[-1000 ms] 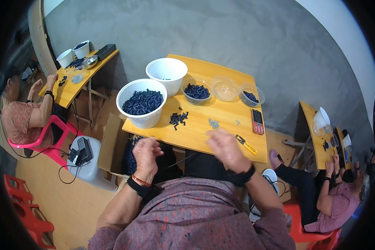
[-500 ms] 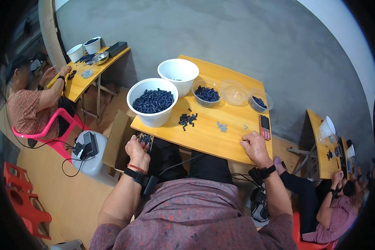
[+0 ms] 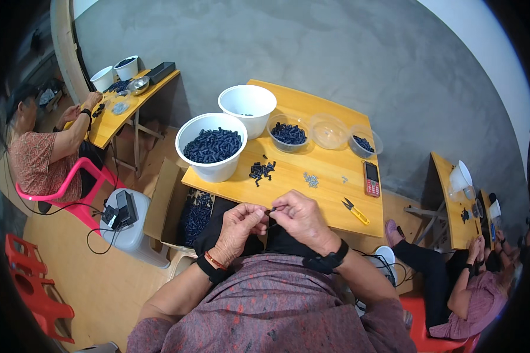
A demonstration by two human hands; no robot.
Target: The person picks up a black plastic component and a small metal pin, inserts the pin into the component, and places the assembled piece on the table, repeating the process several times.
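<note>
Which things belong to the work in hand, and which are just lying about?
Likely in use: small dark piece between left hand and right hand; loose dark pieces; grey bits; filled white bucket.
Apparently lying about: red phone; red stools at left.

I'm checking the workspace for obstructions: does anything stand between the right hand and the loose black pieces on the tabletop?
Nothing visible does: from the right hand, only bare tabletop leads to the loose black pieces. The nearer white bucket stands to their left and the small grey parts lie to their right, both off that path.
</note>
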